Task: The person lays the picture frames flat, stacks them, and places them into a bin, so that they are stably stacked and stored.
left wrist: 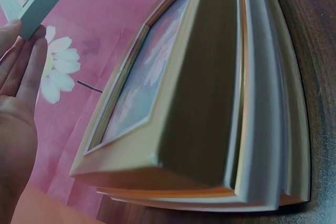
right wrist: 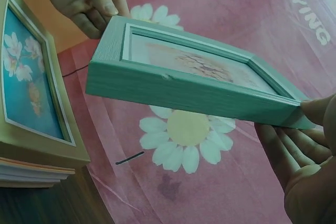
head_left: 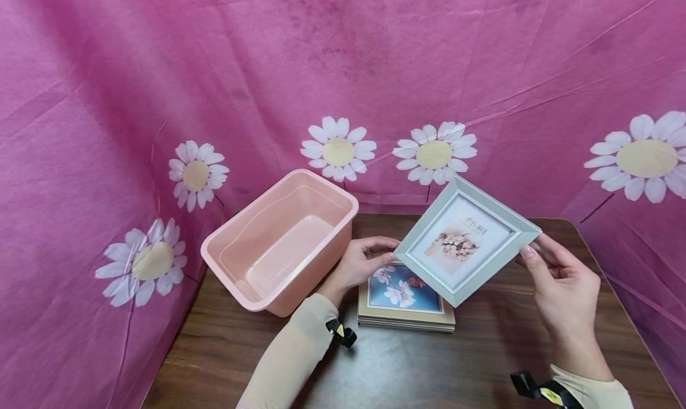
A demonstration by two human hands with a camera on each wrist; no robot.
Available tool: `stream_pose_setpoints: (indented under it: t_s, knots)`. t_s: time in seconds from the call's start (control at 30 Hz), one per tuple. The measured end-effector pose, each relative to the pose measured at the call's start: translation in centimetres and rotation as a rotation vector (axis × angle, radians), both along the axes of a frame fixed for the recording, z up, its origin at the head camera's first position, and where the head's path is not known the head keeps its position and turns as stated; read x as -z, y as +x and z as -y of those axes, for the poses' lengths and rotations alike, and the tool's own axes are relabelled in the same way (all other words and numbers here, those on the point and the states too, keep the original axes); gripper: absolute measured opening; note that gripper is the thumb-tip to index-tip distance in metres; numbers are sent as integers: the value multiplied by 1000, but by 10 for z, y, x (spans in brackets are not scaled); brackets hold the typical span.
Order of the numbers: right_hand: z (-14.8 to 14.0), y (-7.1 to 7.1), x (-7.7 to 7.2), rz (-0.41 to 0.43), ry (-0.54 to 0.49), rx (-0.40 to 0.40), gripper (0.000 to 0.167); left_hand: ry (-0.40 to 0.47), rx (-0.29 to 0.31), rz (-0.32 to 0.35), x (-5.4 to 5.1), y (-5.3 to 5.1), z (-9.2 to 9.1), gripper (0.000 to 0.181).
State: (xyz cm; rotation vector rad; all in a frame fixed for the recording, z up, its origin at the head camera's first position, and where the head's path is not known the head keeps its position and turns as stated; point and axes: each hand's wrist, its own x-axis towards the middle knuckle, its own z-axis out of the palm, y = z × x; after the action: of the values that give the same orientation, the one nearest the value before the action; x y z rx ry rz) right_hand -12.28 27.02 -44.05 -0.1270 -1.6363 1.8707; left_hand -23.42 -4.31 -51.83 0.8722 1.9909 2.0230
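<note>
A pale green picture frame [head_left: 429, 265] with a bouquet print is held up, tilted, between both hands. My left hand [head_left: 366, 259] pinches its left corner between thumb and fingers. At the opposite corner, my right hand [head_left: 569, 287] grips it with the thumb on the front and the fingers behind. Below and a little left lies a stack of picture frames [head_left: 405, 319] on the table; the top one is gold-coloured with a blue flower picture. The left wrist view shows the stacked edges [left wrist: 262, 103] close up. In the right wrist view, the green frame's side [right wrist: 173, 93] faces the camera.
A pink plastic tub [head_left: 300, 290] stands on the left of the dark wooden table [head_left: 407, 373], close to my left forearm. A pink cloth [head_left: 375, 58] printed with white daisies hangs behind the table and along its sides.
</note>
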Motion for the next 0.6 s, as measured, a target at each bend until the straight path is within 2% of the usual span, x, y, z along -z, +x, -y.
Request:
stream_pose_setpoints:
  t_s: [0.27, 0.6]
  knots:
    - [2, -2, 0, -97, -61, -77, 38, 16, -86, -98, 2, 1, 5, 23]
    - [3, -3, 2, -159, -92, -121, 41, 83, -133, -76, 3, 3, 9, 20]
